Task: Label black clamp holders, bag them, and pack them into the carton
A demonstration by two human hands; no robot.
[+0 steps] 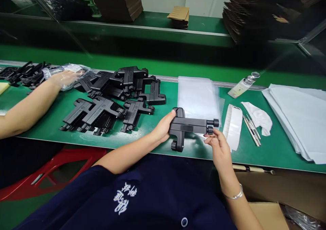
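In front of my body, above the table's front edge, is a black T-shaped plastic bracket with small knobs at its ends. My left hand grips its wide end, with the thumb on top. At the other end, my right hand has its fingertips closed at the lower of two knobs. Behind the bracket lies a stack of clear plastic bags, partly covered by it. To the left is a pile of similar black brackets, several marked BOSCH, with more brackets in front.
A co-worker's hand touches a clear bag at left, near small black parts. Rightward are a label strip, pen-like tools, a white cloth, a pump bottle and white sheets. A shelf spans the back.
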